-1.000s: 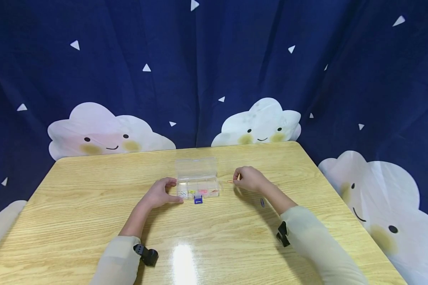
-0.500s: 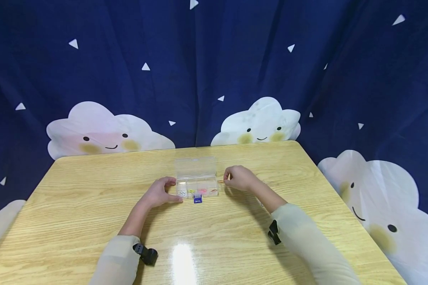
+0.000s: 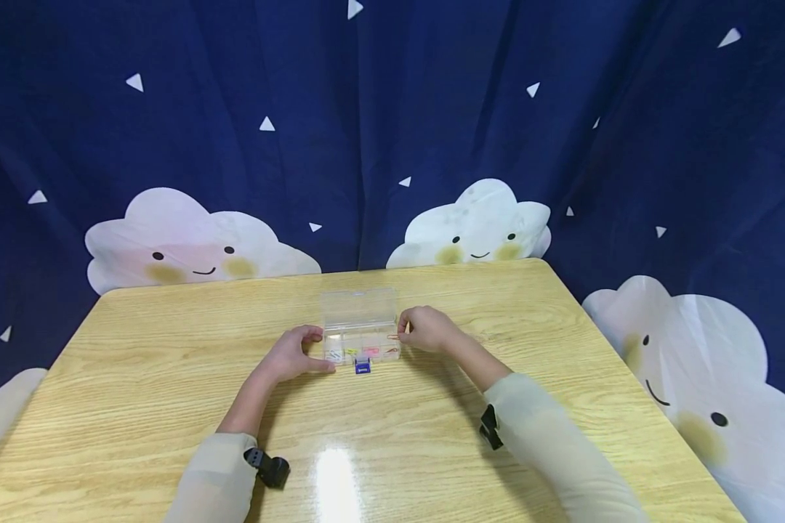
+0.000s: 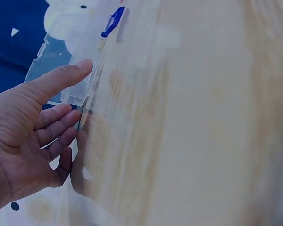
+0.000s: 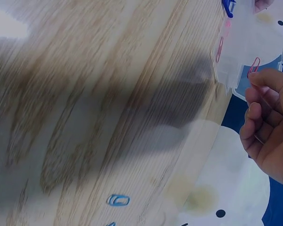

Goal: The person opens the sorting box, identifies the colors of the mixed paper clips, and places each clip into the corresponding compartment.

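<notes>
A clear plastic compartment box lies on the table with its lid tipped back and a blue latch at its front. My left hand rests at the box's left end, thumb along the front corner and fingertips by the end wall. Between thumb and index finger, my right hand pinches a red paper clip, which overlaps the box's rear right compartment in the head view. Front compartments contain yellow clips, pink clips and a red clip; pale bluish pieces sit front left.
A blue paper clip lies on the wooden table near the right forearm, with part of another blue piece at that view's edge. A dark blue curtain with clouds hangs behind the table.
My right hand has moved left with the red paper clip, from beside the box to over its right end. The left hand has stayed at the box.
</notes>
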A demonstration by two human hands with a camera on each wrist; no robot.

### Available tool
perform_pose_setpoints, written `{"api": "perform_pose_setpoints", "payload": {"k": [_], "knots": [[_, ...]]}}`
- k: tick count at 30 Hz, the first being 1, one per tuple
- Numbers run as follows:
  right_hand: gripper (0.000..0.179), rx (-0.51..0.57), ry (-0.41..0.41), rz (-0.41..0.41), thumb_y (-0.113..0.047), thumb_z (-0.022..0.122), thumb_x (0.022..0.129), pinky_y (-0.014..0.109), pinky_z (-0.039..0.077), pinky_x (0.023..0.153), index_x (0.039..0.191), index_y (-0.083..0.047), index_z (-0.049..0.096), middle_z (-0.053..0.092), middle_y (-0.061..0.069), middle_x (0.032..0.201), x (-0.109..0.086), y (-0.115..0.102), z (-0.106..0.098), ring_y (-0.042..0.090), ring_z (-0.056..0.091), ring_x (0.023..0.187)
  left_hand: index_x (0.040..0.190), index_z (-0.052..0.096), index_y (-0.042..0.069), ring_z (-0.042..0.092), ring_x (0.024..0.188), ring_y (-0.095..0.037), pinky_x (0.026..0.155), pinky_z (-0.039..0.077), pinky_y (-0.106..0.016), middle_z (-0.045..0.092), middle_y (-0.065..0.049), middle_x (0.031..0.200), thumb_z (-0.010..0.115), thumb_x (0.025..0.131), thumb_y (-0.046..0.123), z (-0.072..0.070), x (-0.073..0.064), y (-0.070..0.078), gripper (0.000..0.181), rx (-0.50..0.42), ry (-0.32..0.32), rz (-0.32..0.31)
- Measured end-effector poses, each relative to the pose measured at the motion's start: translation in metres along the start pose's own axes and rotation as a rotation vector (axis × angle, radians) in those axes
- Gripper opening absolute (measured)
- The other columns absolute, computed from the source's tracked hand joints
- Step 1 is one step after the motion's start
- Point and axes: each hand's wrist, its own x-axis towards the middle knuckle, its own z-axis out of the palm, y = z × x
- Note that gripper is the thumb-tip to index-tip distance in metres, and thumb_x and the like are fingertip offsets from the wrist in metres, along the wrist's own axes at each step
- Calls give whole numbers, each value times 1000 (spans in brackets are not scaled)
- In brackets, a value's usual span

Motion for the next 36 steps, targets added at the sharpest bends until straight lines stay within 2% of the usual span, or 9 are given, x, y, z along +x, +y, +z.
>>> {"api": "perform_pose_setpoints", "payload": {"k": [16, 26, 36], "knots": [[5, -11, -2, -7, -18, 61, 86, 24, 42, 61, 85, -15, 65, 61, -3, 73, 2, -4, 5, 10, 51, 65, 129, 49, 0, 49, 119, -32, 104, 38, -47, 57, -16, 126, 85, 66, 30, 0, 0, -1, 79, -2, 1, -9], [9, -28, 16, 18, -20, 62, 87, 27, 43, 64, 89, -13, 67, 62, -1, 76, -7, 12, -5, 11, 51, 66, 129, 48, 0, 49, 118, -32, 103, 38, -47, 57, -16, 126, 85, 67, 29, 0, 0, -1, 78, 3, -3, -5], [9, 11, 16, 56, -20, 61, 88, 26, 40, 58, 89, -13, 67, 60, -2, 71, -26, 35, -13, 11, 47, 59, 129, 49, 1, 50, 117, -31, 102, 39, -46, 57, -15, 125, 85, 67, 29, 0, -1, 0, 78, 2, 1, -8]]}}
